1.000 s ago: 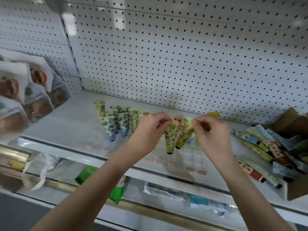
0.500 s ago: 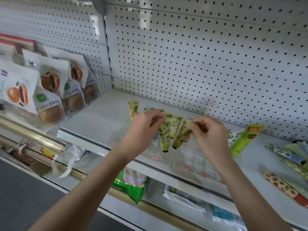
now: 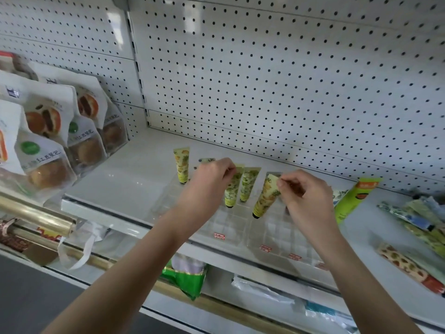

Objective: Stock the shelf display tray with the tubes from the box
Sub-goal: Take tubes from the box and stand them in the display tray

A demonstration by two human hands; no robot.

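Clear plastic forms the display tray [image 3: 231, 227] on the white shelf [image 3: 125, 179], and we see both forearms stretched forward over it. Above the tray's middle, the left hand [image 3: 209, 177] curls its fingers and pinches the flat top of one yellow-green tube [image 3: 231, 191]. Above the tray's right part, the right hand [image 3: 305, 191] pinches the top of a tilted tube [image 3: 265, 197], cap down over the cells. We count four such tubes upright at the tray, and several loose tubes [image 3: 419, 220] lie right of it

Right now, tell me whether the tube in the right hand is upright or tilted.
Tilted. The right hand pinches the tube by its crimped top; its black cap points down-left over the clear tray.
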